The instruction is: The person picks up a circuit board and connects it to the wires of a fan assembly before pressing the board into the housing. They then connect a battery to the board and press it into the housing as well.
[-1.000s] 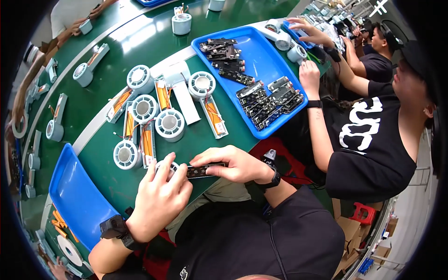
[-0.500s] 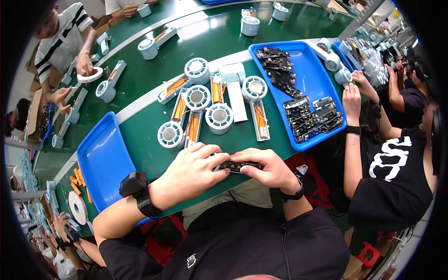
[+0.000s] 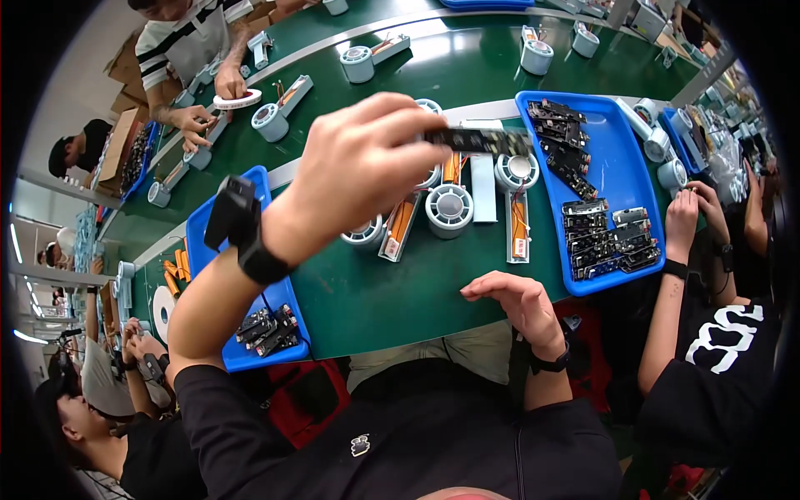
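Observation:
My left hand (image 3: 354, 167) is raised over the green table, its fingers closed on one end of a narrow black circuit board (image 3: 475, 140). The board points right, slightly blurred, above a group of pale blue fan units (image 3: 450, 208) with orange-wrapped batteries in their handles. Part of that group is hidden behind my hand and forearm. Near the table's front edge, my right hand (image 3: 529, 312) is held with fingers stretched out and nothing in it.
Right of the fan units lies a blue tray (image 3: 621, 158) of several black boards. Another blue tray (image 3: 292, 337) at left holds several boards. A white tape roll (image 3: 162, 312) lies beyond it. Co-workers sit on both sides and opposite, one holding a white ring-shaped roll (image 3: 237, 100).
My left hand has lifted the circuit board up and away from my right hand, which has let go and opened. The view has turned left, bringing boards in the left tray into sight.

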`<state>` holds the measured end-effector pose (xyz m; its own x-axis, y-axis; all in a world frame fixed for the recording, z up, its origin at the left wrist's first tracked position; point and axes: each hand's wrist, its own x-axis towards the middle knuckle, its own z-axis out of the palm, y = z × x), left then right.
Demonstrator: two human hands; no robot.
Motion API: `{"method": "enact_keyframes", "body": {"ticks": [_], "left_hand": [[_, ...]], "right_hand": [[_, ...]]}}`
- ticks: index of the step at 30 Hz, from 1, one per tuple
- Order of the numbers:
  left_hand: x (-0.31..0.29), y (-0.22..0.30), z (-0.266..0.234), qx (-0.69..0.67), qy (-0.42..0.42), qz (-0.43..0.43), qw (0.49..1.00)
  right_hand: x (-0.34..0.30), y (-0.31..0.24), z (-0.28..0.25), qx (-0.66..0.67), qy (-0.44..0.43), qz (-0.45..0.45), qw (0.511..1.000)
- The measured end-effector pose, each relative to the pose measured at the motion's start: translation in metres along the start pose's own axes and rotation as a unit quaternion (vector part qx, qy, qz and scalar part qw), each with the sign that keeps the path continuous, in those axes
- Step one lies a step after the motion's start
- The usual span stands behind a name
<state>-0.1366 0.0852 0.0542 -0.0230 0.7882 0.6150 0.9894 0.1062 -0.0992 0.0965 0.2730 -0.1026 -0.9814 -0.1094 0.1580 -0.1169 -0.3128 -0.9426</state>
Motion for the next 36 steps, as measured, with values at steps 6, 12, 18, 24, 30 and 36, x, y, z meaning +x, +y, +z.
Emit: {"method": "enact_keyframes", "body": {"ticks": [6,12,18,24,30,36], "left_hand": [[-0.014,-0.118,0.077,0.094,-0.122,-0.225,0.962],[-0.034,-0.162,0.106,0.053,-0.189,-0.279,0.94],[-0.049,-0.175,0.065,0.125,-0.086,-0.275,0.949],[-0.116,-0.2,0.05,0.125,-0.187,-0.459,0.859],[-0.068,-0.164,0.015,-0.046,-0.389,-0.552,0.736],[-0.077,-0.115,0.004,-0.084,-0.469,-0.419,0.773]], "right_hand": [[-0.001,-0.002,0.003,0.001,-0.009,0.003,1.0],[-0.005,-0.002,0.003,-0.013,0.004,0.002,1.0],[-0.002,-0.009,0.001,-0.045,-0.01,0.0,0.999],[0.0,-0.012,0.002,-0.07,-0.008,-0.009,0.998],[-0.004,-0.009,0.0,-0.085,0.005,-0.01,0.996],[0.0,-0.01,0.004,-0.081,-0.007,0.009,0.997]]}}
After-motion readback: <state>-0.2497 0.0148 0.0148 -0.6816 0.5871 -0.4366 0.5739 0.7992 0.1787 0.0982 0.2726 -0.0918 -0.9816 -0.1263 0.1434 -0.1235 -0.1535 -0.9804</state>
